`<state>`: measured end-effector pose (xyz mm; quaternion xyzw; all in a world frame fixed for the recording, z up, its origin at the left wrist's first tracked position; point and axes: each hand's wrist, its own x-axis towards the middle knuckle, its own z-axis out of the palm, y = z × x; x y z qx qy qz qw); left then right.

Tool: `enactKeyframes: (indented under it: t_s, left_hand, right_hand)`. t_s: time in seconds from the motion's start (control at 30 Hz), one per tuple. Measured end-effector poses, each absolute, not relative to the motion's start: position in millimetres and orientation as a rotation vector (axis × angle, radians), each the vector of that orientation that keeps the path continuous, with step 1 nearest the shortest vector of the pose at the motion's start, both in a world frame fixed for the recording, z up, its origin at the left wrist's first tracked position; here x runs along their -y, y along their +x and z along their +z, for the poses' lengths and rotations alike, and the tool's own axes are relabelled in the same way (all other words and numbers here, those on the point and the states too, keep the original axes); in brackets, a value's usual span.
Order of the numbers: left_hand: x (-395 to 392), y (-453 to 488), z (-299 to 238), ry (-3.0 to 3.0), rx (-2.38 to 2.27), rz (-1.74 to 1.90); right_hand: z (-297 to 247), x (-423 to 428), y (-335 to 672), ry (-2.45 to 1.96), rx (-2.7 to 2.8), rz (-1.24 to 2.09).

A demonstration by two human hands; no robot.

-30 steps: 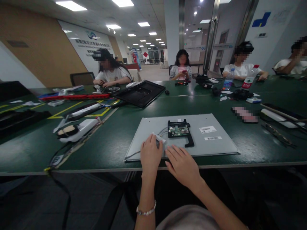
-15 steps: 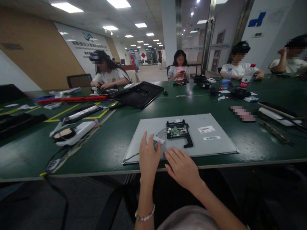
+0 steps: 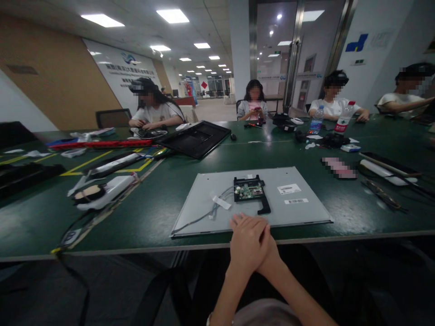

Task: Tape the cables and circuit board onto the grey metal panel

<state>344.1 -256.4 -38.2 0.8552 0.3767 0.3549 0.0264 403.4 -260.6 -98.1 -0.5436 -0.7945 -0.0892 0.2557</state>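
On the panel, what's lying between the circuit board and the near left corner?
In the head view, a thin grey cable runs across that stretch of the panel, with a white strip near the circuit board.

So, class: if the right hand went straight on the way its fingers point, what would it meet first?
Probably the white tag at the grey cable, ahead and leftward of the right hand; the hand's height over the panel is unclear, so it might pass above.

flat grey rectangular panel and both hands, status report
Left hand laid over right hand. Panel flat on green tabletop, thin grey cable atop. Hands hide part of panel's near edge.
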Motion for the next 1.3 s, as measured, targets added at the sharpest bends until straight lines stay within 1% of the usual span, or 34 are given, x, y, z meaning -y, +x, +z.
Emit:
enactKeyframes:
  t_s: [0.17, 0.3, 0.43, 0.57, 0.63, 0.7, 0.8, 0.9, 1.03, 1.3]
  left_hand:
    - [254.1, 336.9, -40.0, 2.645, -1.121, 1.169]
    - [254.8, 339.0, -40.5, 2.649, -1.122, 1.146]
    - [254.3, 332.6, -38.0, 2.658, -1.09, 1.231]
    - [244.2, 308.5, -34.6, 2.622, -1.242, 1.395]
    - [234.7, 293.9, -36.7, 2.581, -1.391, 1.481]
    - [225.3, 283.1, -42.4, 2.53, -1.528, 1.553]
    - [218.1, 278.5, -54.1, 2.506, -1.651, 1.625]
    - [220.1, 283.6, -62.1, 2.526, -1.717, 1.63]
    - [225.3, 287.6, -62.7, 2.505, -1.787, 1.553]
    - [228.0, 285.4, -60.4, 2.486, -1.826, 1.526]
  right_hand:
    - [-91.6, 260.0, 400.2, -1.592, 2.131, -0.107]
    - [-97.8, 255.7, 395.4, -1.585, 2.115, -0.134]
    - [-91.9, 262.4, 398.4, -1.478, 2.137, -0.199]
    - [-61.7, 274.3, 424.3, -1.31, 2.105, -0.142]
    - [-50.5, 277.2, 452.3, -1.386, 2.035, -0.117]
    - [-50.3, 278.8, 488.8, -1.549, 1.879, -0.153]
    - [-68.2, 283.4, 545.0, -1.844, 1.66, -0.203]
    - [-88.7, 291.6, 579.9, -2.034, 1.678, -0.165]
    - [-95.0, 299.0, 583.5, -2.095, 1.772, -0.178]
    - [-80.1, 300.9, 551.2, -2.028, 1.883, -0.109]
